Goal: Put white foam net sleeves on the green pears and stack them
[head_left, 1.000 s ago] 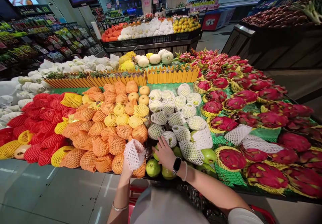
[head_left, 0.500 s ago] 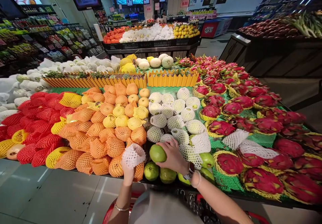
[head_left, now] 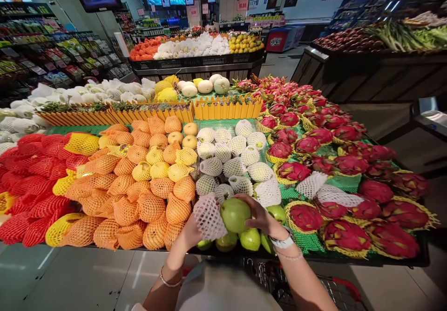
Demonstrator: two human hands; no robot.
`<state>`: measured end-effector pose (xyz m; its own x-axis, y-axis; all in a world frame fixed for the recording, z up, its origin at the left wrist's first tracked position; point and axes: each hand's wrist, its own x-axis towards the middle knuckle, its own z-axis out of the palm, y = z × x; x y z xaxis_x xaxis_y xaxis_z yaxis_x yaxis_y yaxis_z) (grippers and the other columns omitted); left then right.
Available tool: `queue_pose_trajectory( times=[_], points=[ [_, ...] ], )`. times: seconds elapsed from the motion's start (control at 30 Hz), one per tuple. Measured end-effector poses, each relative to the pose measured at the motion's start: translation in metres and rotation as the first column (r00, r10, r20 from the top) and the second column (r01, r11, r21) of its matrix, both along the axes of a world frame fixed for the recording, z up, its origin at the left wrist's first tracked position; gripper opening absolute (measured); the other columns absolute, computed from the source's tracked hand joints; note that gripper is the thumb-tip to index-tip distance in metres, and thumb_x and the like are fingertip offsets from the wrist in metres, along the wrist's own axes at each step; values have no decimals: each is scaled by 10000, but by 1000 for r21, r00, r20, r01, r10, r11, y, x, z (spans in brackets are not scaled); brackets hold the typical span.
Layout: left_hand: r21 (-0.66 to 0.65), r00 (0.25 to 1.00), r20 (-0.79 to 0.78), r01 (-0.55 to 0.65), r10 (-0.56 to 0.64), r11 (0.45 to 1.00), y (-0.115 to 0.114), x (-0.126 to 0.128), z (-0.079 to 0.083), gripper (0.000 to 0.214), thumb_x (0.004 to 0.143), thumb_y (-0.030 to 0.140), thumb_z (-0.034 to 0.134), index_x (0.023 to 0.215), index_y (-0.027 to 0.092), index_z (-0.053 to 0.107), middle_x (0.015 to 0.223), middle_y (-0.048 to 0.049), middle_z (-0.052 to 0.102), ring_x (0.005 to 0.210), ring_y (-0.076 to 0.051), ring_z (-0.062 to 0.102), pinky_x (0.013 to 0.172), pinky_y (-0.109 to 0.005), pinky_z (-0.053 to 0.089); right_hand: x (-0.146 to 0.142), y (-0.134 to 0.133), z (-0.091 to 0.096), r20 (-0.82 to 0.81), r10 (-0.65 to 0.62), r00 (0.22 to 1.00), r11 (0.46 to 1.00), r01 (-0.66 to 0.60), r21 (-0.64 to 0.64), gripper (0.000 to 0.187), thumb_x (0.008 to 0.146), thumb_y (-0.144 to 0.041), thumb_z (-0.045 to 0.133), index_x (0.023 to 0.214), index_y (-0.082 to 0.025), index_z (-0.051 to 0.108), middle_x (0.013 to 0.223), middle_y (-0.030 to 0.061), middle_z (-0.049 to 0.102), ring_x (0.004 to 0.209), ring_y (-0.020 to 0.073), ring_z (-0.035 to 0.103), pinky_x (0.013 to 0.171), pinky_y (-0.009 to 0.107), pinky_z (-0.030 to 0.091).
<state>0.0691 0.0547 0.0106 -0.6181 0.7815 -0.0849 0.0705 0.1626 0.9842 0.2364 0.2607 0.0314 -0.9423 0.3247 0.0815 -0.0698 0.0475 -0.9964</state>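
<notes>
My right hand [head_left: 261,215] is wrapped round a large green guava [head_left: 234,215], held up over the front edge of the display. In my left hand [head_left: 190,233] is a white foam fruit net [head_left: 210,218]; its mouth is turned toward the guava and lies close against it. I cannot tell whether the guava's side has entered the net. Below the hands sit several bare green guavas [head_left: 250,239]. Behind them, rows of guavas in white foam nets [head_left: 240,185] fill the middle section.
Orange-netted pears [head_left: 152,206] lie left of my hands, with red-netted fruit [head_left: 42,176] farther left. Dragon fruit [head_left: 345,239] covers the right side. A low orange fence [head_left: 226,110] runs across the back. Below the front edge stands a shopping cart [head_left: 335,287].
My right hand has lifted the guava and brought it up and toward the middle. My left hand has moved right with the foam net, which now meets the guava. The view has shifted slightly.
</notes>
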Motion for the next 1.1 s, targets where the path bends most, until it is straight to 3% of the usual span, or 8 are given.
queue_pose_trajectory(
  times=[0.1,0.3,0.43,0.57,0.7,0.83,0.93,1.1],
  points=[
    [-103,866,-326,367,-380,925,16,2,24,669,799,467,690,1396,189,571,1412,-146,603,1407,-386,439,1205,-545,316,4,2,9,58,74,996,997,-73,-24,797,689,-720,720,1295,-215,608,1297,140,648,1200,360,611,988,476,522],
    [-233,652,-487,545,-581,806,37,15,59,639,900,381,592,1494,189,455,1491,-127,527,1443,-344,396,1206,-460,334,12,6,12,136,136,981,988,-145,53,792,692,-650,768,1357,-254,599,1312,127,664,1226,383,599,1048,525,483],
    [-196,625,-530,567,-573,800,41,30,58,669,889,319,629,1508,171,427,1512,-144,497,1434,-353,409,1202,-459,338,21,10,16,117,117,986,992,-121,28,1003,624,-612,839,1484,-276,447,1426,136,582,1311,383,540,1102,528,427],
    [-125,684,-582,459,-440,880,46,44,45,578,904,272,591,1463,167,486,1419,-162,589,1385,-347,479,1176,-474,381,25,6,14,64,-21,998,993,28,-110,1180,639,-606,840,1579,-281,204,1379,174,612,1223,353,612,1025,525,489],
    [-51,762,-589,299,-271,953,54,54,36,526,930,332,541,1420,145,506,1362,-190,612,1372,-360,479,1183,-564,335,20,-14,0,-60,-200,978,965,186,-186,1025,713,-734,695,1541,-284,292,1432,166,556,1286,344,568,1078,508,450],
    [-25,781,-577,274,-238,961,67,57,41,454,918,283,528,1346,132,556,1337,-199,618,1302,-341,540,1140,-540,401,15,-36,-14,-112,-347,931,937,348,-15,1181,544,-779,775,1508,-258,335,1550,157,397,1457,387,335,1218,542,240],
    [-67,756,-587,313,-291,947,73,60,45,369,888,181,509,1236,167,632,1263,-166,668,1236,-322,590,1110,-489,438,14,-45,-20,-43,-460,887,885,462,64,1003,590,-572,875,1426,-250,424,1508,140,428,1434,372,356,1216,537,243],
    [-267,652,-620,347,-436,899,70,59,53,257,919,156,451,941,156,708,914,-149,730,930,-313,695,884,-458,559,10,-46,-34,-17,-559,829,820,550,-161,547,760,-460,731,1240,-267,553,1266,79,621,1213,299,576,1065,457,464]
  ],
)
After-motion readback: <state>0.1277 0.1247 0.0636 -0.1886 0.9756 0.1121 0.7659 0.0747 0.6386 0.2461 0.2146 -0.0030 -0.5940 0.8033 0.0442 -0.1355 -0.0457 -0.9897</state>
